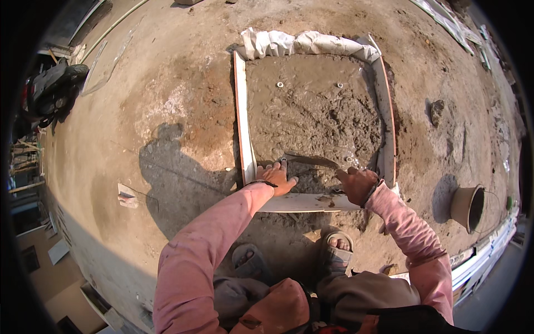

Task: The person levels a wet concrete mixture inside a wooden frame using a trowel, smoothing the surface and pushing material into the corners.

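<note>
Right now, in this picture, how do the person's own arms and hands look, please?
Both arms wear long, wrinkled sleeves in a faded pink. The left hand and the right hand have no gloves. A thin dark band shows at the left wrist; another dark band shows at the right.

wet grey concrete (311, 117) | rough, inside white-lined frame (241, 106) | trowel (316, 161) atop

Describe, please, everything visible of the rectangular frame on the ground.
The rectangular frame lies flat on the ground, whitish, its left and right sides edged orange. Crumpled white sheeting covers the far side; brown smears mark the near one. Wet grey-brown mix lies inside. The left hand and right hand are at its near side; contact is unclear.
</note>
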`<move>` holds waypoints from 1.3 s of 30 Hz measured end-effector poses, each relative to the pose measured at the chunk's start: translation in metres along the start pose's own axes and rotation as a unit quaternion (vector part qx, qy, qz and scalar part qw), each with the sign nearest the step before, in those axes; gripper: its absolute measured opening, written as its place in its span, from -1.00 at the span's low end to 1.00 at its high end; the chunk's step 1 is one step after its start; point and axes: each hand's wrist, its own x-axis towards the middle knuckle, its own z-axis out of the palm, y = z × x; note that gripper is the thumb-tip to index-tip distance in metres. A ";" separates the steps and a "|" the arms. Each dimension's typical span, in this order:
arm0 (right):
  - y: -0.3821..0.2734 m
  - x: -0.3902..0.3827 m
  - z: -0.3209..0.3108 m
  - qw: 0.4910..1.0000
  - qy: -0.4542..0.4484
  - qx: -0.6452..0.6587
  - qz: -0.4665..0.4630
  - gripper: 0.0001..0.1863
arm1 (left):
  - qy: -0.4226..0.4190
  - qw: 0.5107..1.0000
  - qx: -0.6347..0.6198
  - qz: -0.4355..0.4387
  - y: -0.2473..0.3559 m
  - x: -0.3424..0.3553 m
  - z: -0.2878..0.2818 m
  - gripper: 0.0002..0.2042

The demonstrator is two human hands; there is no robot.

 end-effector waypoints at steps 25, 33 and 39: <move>-0.050 0.016 -0.014 1.000 -0.002 -0.011 -0.020 -0.70 | 0.027 0.993 0.096 0.056 -0.033 0.028 -0.015 -0.57; -0.013 0.025 -0.043 0.994 -0.024 -0.005 -0.110 -0.75 | -0.028 0.989 0.138 0.055 -0.045 0.038 -0.004 -0.42; -0.007 0.079 -0.073 0.993 0.050 -0.110 -0.017 -0.62 | 0.006 0.993 0.095 0.077 -0.031 0.044 0.013 -0.41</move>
